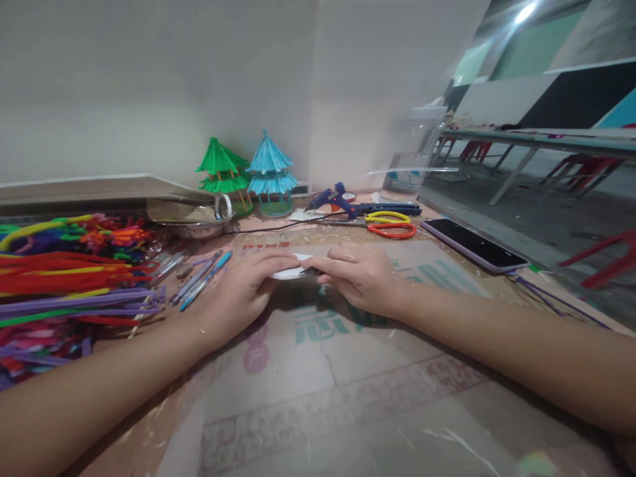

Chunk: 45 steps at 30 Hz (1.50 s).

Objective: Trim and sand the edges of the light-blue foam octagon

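Observation:
Both hands meet over the middle of the work surface. My left hand (pixel 243 281) is closed, its thumb and fingers pinching a small white piece that looks like paper (pixel 287 273). My right hand (pixel 362 275) is closed too, with its fingertips on the right end of that white piece. A small dark patch shows under the right fingertips; I cannot make out what it is. Beneath the hands lies a clear sheet over printed cardboard (pixel 318 397), with thin scraps on it.
Pipe cleaners (pixel 64 271) in many colours pile up at left, beside pens (pixel 206 281) and a metal bowl (pixel 193 228). Behind stand green (pixel 221 159) and blue (pixel 269 159) model pavilions, a glue gun (pixel 335 199), scissors (pixel 390 228) and a jug (pixel 412 152). A phone (pixel 472 245) lies right.

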Available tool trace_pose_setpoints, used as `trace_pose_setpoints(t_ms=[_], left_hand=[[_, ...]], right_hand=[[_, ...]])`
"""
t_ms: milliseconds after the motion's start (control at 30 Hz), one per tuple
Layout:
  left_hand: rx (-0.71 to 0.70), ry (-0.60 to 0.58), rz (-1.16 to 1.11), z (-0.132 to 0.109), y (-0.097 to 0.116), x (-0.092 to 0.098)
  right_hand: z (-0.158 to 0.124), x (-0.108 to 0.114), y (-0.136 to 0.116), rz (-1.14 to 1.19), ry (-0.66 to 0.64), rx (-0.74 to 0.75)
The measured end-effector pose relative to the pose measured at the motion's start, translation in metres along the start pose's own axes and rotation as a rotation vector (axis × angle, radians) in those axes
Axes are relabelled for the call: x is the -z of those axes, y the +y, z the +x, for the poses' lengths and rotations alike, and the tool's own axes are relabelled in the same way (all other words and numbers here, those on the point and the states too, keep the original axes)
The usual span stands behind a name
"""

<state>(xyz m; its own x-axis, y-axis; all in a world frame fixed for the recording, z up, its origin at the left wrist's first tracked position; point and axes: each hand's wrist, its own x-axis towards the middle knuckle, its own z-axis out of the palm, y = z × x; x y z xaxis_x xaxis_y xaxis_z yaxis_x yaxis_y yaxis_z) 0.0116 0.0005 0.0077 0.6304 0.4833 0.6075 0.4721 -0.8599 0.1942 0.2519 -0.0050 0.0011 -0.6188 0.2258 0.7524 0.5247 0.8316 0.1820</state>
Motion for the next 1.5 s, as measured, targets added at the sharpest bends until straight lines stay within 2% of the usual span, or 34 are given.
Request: trace_pose_setpoints(t_ms=[133,233,400,500,600,733,833,900,1033,1233,1367,1500], left_hand=[[0.006,0.003,0.0,0.0,0.001,0.0],[0.036,0.035,-0.027,-0.001,0.002,0.001],[0.313,0.093,-0.122,-0.001,0.009,0.001],[0.448,0.1,-0.205,0.001,0.013,0.001],[0.506,0.104,-0.332,0.005,0.015,0.0],[0.52,0.097,-0.41,0.007,0.015,0.0],[0.548,0.056,-0.406,0.006,0.014,-0.001],[0.538,0.071,-0.373,0.004,0.013,-0.001],[0.4,0.141,-0.205,0.0,0.009,-0.001],[0.118,0.119,-0.067,-0.003,0.0,0.0],[0.077,0.104,-0.043,-0.003,-0.003,-0.001],[0.048,0.08,-0.012,-0.002,-0.002,0.0]], right_hand=[[-0.002,-0.004,0.002,0.079,0.003,-0.087],[-0.003,-0.007,0.004,0.183,0.071,-0.272],[0.0,-0.012,0.009,0.371,0.086,-0.651],[0.004,-0.011,0.008,0.513,0.028,-0.73],[0.007,-0.01,0.004,0.609,-0.03,-0.749],[0.009,-0.009,0.002,0.627,-0.054,-0.737],[0.008,-0.009,0.002,0.601,-0.064,-0.716],[0.006,-0.009,0.003,0.558,-0.059,-0.687],[0.001,-0.006,0.004,0.398,0.037,-0.538],[0.001,-0.002,0.004,0.195,0.118,-0.207],[0.001,-0.003,0.003,0.055,0.092,-0.115],[-0.001,-0.002,0.003,0.023,0.061,-0.091]])
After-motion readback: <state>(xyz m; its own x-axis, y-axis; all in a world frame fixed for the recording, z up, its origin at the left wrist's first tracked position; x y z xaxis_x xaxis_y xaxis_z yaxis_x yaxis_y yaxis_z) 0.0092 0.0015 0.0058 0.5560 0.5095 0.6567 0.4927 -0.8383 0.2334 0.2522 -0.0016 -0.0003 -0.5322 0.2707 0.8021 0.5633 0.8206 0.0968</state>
